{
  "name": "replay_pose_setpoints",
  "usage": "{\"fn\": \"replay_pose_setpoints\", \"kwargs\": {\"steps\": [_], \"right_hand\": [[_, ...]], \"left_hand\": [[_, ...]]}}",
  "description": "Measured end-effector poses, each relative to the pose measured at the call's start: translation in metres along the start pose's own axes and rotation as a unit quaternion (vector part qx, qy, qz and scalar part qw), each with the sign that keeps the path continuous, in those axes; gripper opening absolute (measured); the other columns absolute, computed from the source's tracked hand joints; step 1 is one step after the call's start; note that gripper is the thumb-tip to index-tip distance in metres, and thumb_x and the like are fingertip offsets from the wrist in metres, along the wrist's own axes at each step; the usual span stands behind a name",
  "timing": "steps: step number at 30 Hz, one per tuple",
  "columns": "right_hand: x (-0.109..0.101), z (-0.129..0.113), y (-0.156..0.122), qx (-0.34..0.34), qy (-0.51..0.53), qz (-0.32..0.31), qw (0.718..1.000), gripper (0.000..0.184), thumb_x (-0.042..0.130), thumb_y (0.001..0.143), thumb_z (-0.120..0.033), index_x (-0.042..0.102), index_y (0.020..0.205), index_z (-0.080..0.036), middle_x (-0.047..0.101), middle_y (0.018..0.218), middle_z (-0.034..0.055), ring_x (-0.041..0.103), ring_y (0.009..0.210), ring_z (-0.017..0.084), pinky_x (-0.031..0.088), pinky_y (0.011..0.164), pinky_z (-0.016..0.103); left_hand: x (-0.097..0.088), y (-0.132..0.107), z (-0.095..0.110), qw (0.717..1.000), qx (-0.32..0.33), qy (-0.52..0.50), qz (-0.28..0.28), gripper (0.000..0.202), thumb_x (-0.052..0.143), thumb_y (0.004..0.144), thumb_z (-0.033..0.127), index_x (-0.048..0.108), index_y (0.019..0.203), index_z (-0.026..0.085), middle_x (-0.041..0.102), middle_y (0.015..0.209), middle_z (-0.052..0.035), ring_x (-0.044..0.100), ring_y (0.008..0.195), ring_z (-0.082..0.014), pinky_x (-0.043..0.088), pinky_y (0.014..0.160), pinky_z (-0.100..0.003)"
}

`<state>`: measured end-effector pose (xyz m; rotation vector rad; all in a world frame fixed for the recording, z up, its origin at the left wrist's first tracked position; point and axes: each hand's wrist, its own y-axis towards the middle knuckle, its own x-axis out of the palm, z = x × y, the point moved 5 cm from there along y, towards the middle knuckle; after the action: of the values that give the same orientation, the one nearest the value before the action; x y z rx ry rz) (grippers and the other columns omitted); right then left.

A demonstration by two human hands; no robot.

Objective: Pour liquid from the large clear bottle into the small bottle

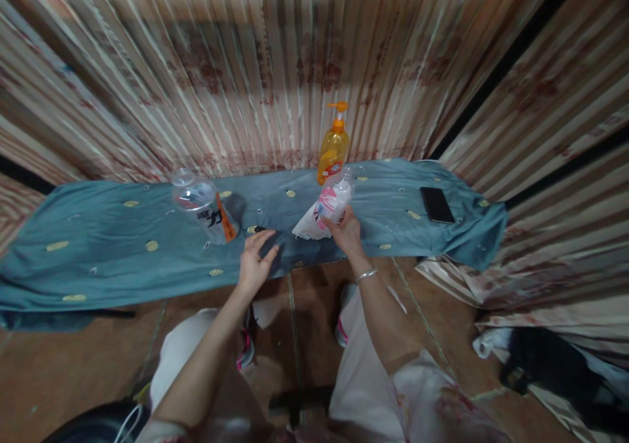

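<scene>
My right hand (346, 234), with a bangle at its wrist, is closed round a clear plastic bottle (334, 197) with a pink and white label. The bottle tilts, its neck pointing up and to the right. Against its lower left side lies a white tissue or cloth (309, 223); whether my fingers also grip it is hidden. My left hand (255, 263) hovers at the front edge of the covered table, thumb and fingers apart, holding nothing. Near its fingertips is a small dark spot that I cannot make out. Left of that hand stands a large clear jar (199, 197) with an orange and black label.
Behind the bottle stands an orange pump bottle (333, 151). A black phone (436, 205) lies at the right on the blue tablecloth (122, 233). Striped curtains (295, 56) hang right behind the narrow table. Dark items (555, 371) lie on the floor at right.
</scene>
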<state>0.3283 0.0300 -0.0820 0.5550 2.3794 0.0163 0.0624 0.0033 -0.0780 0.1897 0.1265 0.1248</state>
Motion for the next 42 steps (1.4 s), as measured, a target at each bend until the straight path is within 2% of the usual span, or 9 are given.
{"fn": "replay_pose_setpoints", "kwargs": {"steps": [6, 10, 13, 18, 21, 25, 28, 34, 42], "right_hand": [[0.007, -0.013, -0.01, -0.022, 0.026, -0.023, 0.999, 0.046, 0.071, 0.079, -0.046, 0.052, 0.113, -0.02, 0.074, 0.099, 0.0082, 0.072, 0.086, 0.024, 0.054, 0.075, 0.033], [0.012, -0.021, -0.015, -0.027, 0.054, -0.032, 0.998, 0.051, 0.071, 0.078, -0.047, 0.053, 0.117, -0.019, 0.074, 0.099, 0.0092, 0.072, 0.088, 0.026, 0.055, 0.077, 0.036], [0.018, -0.027, -0.018, -0.022, 0.068, -0.041, 0.997, 0.057, 0.073, 0.076, -0.047, 0.053, 0.119, -0.017, 0.073, 0.099, 0.011, 0.072, 0.089, 0.028, 0.055, 0.077, 0.038], [0.024, -0.033, -0.024, -0.025, 0.09, -0.051, 0.994, 0.059, 0.076, 0.074, -0.047, 0.054, 0.12, -0.016, 0.074, 0.096, 0.0109, 0.072, 0.087, 0.028, 0.055, 0.08, 0.041], [0.022, -0.035, -0.028, -0.052, 0.136, -0.07, 0.987, 0.057, 0.073, 0.077, -0.051, 0.054, 0.119, -0.019, 0.074, 0.099, 0.0093, 0.073, 0.088, 0.025, 0.056, 0.082, 0.039], [0.012, -0.038, -0.033, -0.1, 0.191, -0.108, 0.97, 0.046, 0.059, 0.088, -0.053, 0.054, 0.123, -0.022, 0.074, 0.105, 0.0073, 0.073, 0.093, 0.022, 0.056, 0.084, 0.036], [0.001, -0.029, -0.032, -0.103, 0.182, -0.084, 0.974, 0.043, 0.046, 0.095, -0.051, 0.053, 0.127, -0.022, 0.073, 0.112, 0.0086, 0.072, 0.097, 0.022, 0.055, 0.087, 0.036], [-0.007, 0.004, -0.013, -0.09, 0.035, 0.016, 0.995, 0.051, 0.048, 0.094, -0.045, 0.052, 0.131, -0.011, 0.065, 0.127, 0.0204, 0.063, 0.118, 0.03, 0.048, 0.101, 0.044], [0.032, 0.007, 0.003, -0.023, -0.179, -0.055, 0.982, 0.085, 0.063, 0.085, -0.05, 0.031, 0.149, -0.005, 0.039, 0.151, 0.0278, 0.042, 0.138, 0.036, 0.042, 0.106, 0.049]], "left_hand": [[0.066, 0.017, -0.011, 0.999, 0.006, -0.04, -0.032, 0.079, 0.09, 0.049, 0.017, 0.063, 0.122, 0.022, 0.059, 0.131, -0.0146, 0.056, 0.125, -0.0344, 0.036, 0.111, -0.05], [0.089, 0.025, -0.023, 0.998, 0.024, -0.021, -0.06, 0.098, 0.09, 0.051, 0.027, 0.047, 0.139, 0.021, 0.047, 0.146, -0.0175, 0.049, 0.132, -0.0363, 0.035, 0.111, -0.053], [0.097, 0.03, -0.026, 0.996, 0.045, -0.002, -0.072, 0.097, 0.084, 0.059, 0.03, 0.04, 0.145, 0.02, 0.04, 0.152, -0.0181, 0.044, 0.137, -0.0346, 0.034, 0.113, -0.05], [0.102, 0.036, -0.02, 0.995, 0.073, 0.012, -0.074, 0.077, 0.075, 0.065, 0.023, 0.048, 0.137, 0.018, 0.05, 0.143, -0.0159, 0.045, 0.135, -0.0325, 0.03, 0.116, -0.049], [0.102, 0.037, -0.016, 0.995, 0.077, 0.001, -0.068, 0.069, 0.073, 0.065, 0.023, 0.051, 0.13, 0.017, 0.057, 0.134, -0.0154, 0.053, 0.125, -0.0311, 0.036, 0.111, -0.047], [0.1, 0.035, -0.016, 0.995, 0.067, -0.026, -0.067, 0.074, 0.079, 0.062, 0.031, 0.05, 0.129, 0.019, 0.063, 0.121, -0.0107, 0.061, 0.109, -0.0273, 0.046, 0.099, -0.042], [0.096, 0.034, -0.016, 0.995, 0.05, -0.045, -0.071, 0.079, 0.083, 0.059, 0.035, 0.049, 0.129, 0.02, 0.064, 0.119, -0.0083, 0.061, 0.106, -0.0262, 0.048, 0.095, -0.039], [0.086, 0.037, -0.018, 0.995, 0.017, -0.071, -0.064, 0.083, 0.087, 0.053, 0.034, 0.051, 0.126, 0.02, 0.063, 0.118, -0.0078, 0.06, 0.108, -0.0273, 0.046, 0.097, -0.041], [0.08, 0.046, -0.025, 0.993, -0.004, -0.107, -0.051, 0.081, 0.087, 0.049, 0.03, 0.051, 0.121, 0.021, 0.062, 0.119, -0.0084, 0.06, 0.112, -0.0275, 0.045, 0.099, -0.043]]}}
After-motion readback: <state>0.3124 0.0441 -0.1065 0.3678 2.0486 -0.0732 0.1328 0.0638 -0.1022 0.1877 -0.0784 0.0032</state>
